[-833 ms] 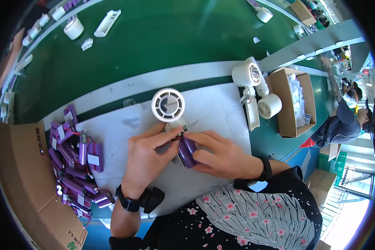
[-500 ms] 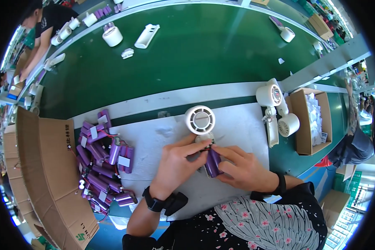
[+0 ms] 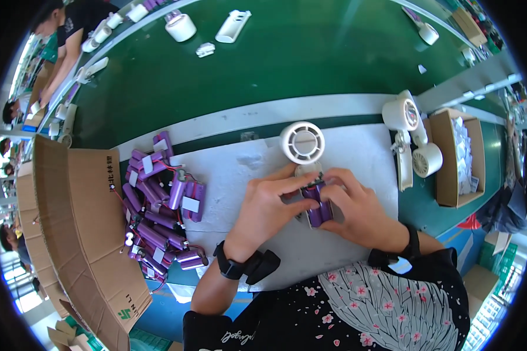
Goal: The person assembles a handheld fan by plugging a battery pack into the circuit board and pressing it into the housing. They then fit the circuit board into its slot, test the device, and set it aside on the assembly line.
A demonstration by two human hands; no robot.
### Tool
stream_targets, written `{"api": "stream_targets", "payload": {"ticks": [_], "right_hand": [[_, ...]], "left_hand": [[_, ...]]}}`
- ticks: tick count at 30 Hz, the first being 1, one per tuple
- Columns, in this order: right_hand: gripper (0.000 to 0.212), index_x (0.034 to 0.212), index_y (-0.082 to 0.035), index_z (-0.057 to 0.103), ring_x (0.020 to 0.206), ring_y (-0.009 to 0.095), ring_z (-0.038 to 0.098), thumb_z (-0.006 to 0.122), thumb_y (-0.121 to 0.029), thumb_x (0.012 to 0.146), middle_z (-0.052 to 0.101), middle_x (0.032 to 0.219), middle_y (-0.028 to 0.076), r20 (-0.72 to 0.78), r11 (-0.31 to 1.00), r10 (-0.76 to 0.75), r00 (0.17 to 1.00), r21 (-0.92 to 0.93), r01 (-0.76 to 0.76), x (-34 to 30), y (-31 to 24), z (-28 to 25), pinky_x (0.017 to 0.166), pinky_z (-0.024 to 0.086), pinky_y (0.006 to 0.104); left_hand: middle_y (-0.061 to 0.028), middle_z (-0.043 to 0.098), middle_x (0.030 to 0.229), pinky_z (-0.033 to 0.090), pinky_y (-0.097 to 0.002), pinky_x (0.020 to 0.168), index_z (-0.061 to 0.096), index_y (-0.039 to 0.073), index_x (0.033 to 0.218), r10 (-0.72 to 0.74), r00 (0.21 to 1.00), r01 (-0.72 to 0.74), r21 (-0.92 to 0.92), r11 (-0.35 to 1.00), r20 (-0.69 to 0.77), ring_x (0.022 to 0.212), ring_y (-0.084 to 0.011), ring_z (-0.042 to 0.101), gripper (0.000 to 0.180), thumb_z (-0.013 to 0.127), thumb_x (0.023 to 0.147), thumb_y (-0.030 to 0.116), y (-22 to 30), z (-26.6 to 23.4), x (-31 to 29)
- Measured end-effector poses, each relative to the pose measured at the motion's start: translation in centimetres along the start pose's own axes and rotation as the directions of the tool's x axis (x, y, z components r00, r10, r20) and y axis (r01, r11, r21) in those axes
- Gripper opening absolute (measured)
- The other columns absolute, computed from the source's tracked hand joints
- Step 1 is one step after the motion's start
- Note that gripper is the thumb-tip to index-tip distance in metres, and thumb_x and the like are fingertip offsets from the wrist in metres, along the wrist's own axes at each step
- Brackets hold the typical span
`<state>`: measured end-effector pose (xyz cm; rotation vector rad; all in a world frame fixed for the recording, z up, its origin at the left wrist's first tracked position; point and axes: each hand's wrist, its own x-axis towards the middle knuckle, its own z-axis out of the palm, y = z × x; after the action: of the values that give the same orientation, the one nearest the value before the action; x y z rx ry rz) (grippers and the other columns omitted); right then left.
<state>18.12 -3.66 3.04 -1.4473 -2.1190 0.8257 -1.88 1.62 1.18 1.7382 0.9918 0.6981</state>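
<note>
A white handheld fan point(image 3: 303, 143) lies on the pale sheet in front of me, its round slotted head pointing away. A purple two-cell battery pack point(image 3: 321, 215) sits at its handle, next to a small dark circuit board point(image 3: 315, 180). My left hand point(image 3: 264, 205) is closed around the handle's left side, with the index finger by the board and the thumb against the pack. From the right, my right hand point(image 3: 360, 213) grips the pack with bent fingers, the fingertips close to the board. My fingers hide much of the handle.
Loose purple battery packs point(image 3: 158, 199) with wires are heaped at the left, beside an open cardboard box point(image 3: 93, 216). White fan parts point(image 3: 401, 117) and a small carton point(image 3: 442, 158) of white pieces stand right. Beyond the pale rail point(image 3: 334, 105), more fan parts lie on green; a co-worker's arm point(image 3: 64, 70) reaches in.
The whole view has shifted. My right hand's fingers have moved up the pack toward the circuit board, and the pack has turned so both purple cells show. My left hand keeps its hold.
</note>
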Motion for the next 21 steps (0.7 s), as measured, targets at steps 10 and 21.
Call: {"api": "stream_targets", "payload": {"ticks": [10, 21], "right_hand": [[0.032, 0.102, -0.004, 0.064, 0.087, 0.027, 0.063, 0.079, -0.006, 0.073, 0.057, 0.105, 0.013, -0.127, 0.983, -0.046, 0.991, 0.171, 0.068, 1.4, 0.6, 0.4, 0.074, 0.053, 0.0349], [0.058, 0.121, -0.003, 0.061, 0.099, 0.030, 0.060, 0.079, -0.007, 0.066, 0.057, 0.113, 0.012, 0.032, 0.953, -0.260, 0.965, -0.156, 0.261, -0.7, -1.1, 0.2, 0.087, 0.048, 0.0394]], "left_hand": [[-0.0154, 0.067, 0.113, 0.056, -0.0335, 0.074, 0.070, 0.008, 0.112, 0.010, 0.999, -0.009, 0.016, 1.000, -0.049, 0.087, -0.0288, 0.070, 0.050, 0.083, 0.064, 0.008, -0.3, 0.5, -0.2], [-0.0159, 0.067, 0.110, 0.055, -0.0342, 0.082, 0.067, 0.008, 0.116, 0.139, 0.990, -0.139, -0.019, 0.990, 0.023, 0.093, -0.0305, 0.068, 0.051, 0.082, 0.068, 0.007, -1.4, -0.2, -0.8]]}}
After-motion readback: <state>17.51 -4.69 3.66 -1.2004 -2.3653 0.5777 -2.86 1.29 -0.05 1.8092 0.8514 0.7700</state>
